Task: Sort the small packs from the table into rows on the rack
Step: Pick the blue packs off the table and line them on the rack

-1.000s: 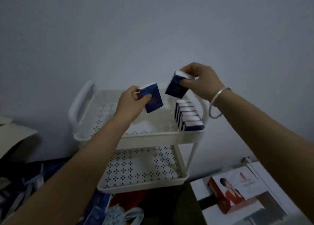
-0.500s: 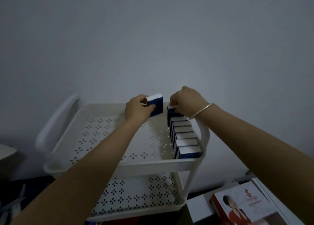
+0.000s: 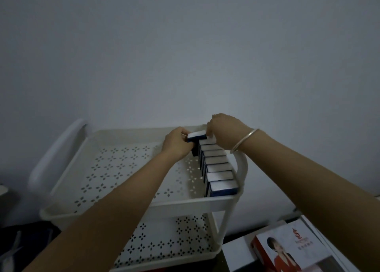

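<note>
A white perforated rack (image 3: 115, 140) stands against the wall. Along the right side of its top shelf runs a row of several small blue packs with white tops (image 3: 218, 170). My left hand (image 3: 176, 145) grips one more blue pack (image 3: 196, 136) at the far end of that row, close to the back rim. My right hand (image 3: 225, 133), with a silver bangle on the wrist, curls over the far end of the row, its fingertips touching the pack in my left hand; what its fingers hold is hidden.
A lower perforated shelf (image 3: 170, 241) sits below. A white curved handle (image 3: 59, 146) rises at the rack's left. A red and white box with a portrait (image 3: 287, 249) lies on a surface at bottom right. Dark clutter (image 3: 18, 245) lies bottom left.
Both hands came down from above the rack to the far end of the row. The right hand set its pack into the row; the left hand brought its pack up beside it.
</note>
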The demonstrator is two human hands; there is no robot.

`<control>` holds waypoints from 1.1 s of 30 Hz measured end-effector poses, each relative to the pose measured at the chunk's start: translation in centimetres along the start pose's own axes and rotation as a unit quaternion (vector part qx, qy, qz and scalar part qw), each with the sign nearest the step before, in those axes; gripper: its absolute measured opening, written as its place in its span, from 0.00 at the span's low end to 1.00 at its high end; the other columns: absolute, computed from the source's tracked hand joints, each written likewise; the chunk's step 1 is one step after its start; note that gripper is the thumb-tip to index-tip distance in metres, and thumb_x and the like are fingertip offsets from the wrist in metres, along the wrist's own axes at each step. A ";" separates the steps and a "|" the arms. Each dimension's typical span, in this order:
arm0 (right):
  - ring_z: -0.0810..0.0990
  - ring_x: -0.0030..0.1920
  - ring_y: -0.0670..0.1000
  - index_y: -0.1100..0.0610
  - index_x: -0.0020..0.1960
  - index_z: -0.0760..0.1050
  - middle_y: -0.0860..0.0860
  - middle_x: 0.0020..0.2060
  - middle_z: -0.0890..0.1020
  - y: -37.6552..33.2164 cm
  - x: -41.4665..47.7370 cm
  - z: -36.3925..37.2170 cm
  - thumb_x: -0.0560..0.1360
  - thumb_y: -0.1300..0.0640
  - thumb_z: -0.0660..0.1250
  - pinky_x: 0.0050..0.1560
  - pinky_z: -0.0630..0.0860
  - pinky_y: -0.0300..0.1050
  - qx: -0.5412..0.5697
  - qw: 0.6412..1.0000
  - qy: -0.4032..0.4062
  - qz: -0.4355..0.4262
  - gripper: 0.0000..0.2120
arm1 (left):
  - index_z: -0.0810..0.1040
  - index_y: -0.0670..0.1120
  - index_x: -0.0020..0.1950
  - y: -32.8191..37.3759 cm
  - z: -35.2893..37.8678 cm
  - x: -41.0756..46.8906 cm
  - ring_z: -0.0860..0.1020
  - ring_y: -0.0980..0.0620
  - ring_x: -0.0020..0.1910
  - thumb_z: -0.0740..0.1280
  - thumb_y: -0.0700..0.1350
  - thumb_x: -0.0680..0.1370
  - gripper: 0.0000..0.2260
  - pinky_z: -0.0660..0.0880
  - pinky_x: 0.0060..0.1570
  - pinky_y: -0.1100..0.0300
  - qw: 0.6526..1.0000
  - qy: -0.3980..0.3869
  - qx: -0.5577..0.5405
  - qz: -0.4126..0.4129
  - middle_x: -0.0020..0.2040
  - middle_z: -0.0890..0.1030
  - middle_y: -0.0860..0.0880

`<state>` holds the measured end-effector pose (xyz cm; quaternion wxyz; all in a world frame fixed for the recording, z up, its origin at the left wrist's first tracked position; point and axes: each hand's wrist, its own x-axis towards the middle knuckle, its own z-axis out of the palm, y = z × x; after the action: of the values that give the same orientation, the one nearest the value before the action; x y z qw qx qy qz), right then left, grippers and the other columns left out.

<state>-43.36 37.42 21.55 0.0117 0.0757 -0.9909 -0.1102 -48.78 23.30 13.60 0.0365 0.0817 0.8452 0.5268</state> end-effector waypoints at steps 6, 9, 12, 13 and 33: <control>0.72 0.58 0.59 0.58 0.65 0.70 0.57 0.61 0.71 -0.5 -3.0 0.8 0.71 0.67 0.59 0.55 0.76 0.52 0.042 0.995 0.083 0.027 0.22 | 0.80 0.44 0.50 1.2 0.5 -1.1 0.81 0.46 0.50 0.67 0.36 0.76 0.06 0.81 0.41 0.56 0.992 -0.061 -0.102 -0.034 0.50 0.82 0.43; 0.71 0.63 0.57 0.57 0.70 0.64 0.57 0.67 0.69 -0.7 -3.5 0.5 0.71 0.69 0.59 0.61 0.72 0.49 0.111 0.991 0.068 0.040 0.28 | 0.81 0.39 0.56 1.8 0.6 -1.5 0.82 0.47 0.46 0.60 0.31 0.79 0.12 0.81 0.38 0.60 0.981 -0.074 -0.165 -0.069 0.52 0.83 0.41; 0.65 0.70 0.55 0.55 0.73 0.62 0.56 0.74 0.62 -0.5 -4.1 0.5 0.72 0.69 0.59 0.65 0.66 0.47 0.140 0.987 0.061 0.050 0.30 | 0.77 0.37 0.62 1.7 0.4 -1.8 0.82 0.48 0.43 0.59 0.31 0.80 0.14 0.82 0.38 0.60 0.977 -0.065 -0.182 -0.094 0.56 0.81 0.40; 0.62 0.72 0.55 0.55 0.73 0.61 0.55 0.74 0.61 -0.5 -4.3 0.6 0.72 0.69 0.59 0.68 0.64 0.47 0.139 0.987 0.066 0.052 0.30 | 0.76 0.37 0.64 1.6 0.3 -1.9 0.82 0.48 0.43 0.58 0.31 0.80 0.14 0.82 0.39 0.59 0.975 -0.060 -0.189 -0.099 0.58 0.79 0.40; 0.76 0.53 0.50 0.53 0.54 0.79 0.49 0.50 0.81 -22.0 -20.2 16.1 0.72 0.59 0.68 0.55 0.74 0.46 0.385 0.905 -0.006 -0.180 0.10 | 0.79 0.48 0.45 -11.0 -11.8 -28.2 0.79 0.58 0.33 0.60 0.33 0.79 0.13 0.75 0.35 0.70 0.997 0.077 0.012 0.010 0.41 0.83 0.52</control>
<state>-20.83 22.75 0.84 -0.0440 0.2510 -0.9257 0.2796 -23.84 3.13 8.29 -0.0349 0.0497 0.8509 0.5218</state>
